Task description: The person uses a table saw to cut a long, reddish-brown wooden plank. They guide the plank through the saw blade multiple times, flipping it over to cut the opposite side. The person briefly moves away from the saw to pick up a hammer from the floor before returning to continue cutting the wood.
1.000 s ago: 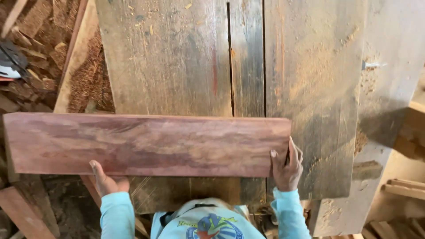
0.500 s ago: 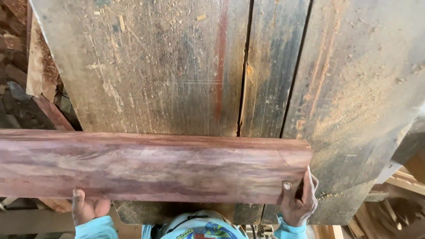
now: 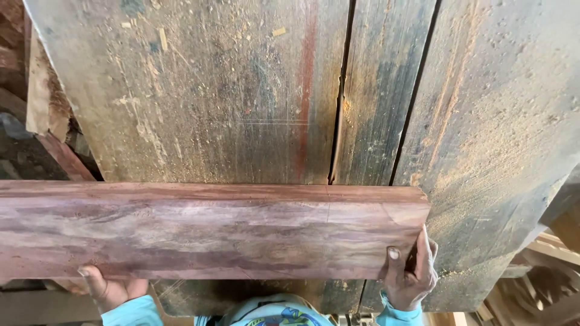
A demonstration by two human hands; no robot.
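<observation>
Reddish, smooth-grained plank (image 3: 205, 232) lying crosswise at 6 o'clock on rough, sawdust-strewn grey bench (image 3: 199, 90). Left hand (image 3: 109, 290) gripping its near edge at 7 o'clock, right hand (image 3: 411, 271) closed around its end at 4 o'clock.

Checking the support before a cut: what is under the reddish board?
The reddish board lies across a worn, sawdust-covered plank table. The left hand and right hand grip its near edge. The surface directly beneath is hidden.
</observation>
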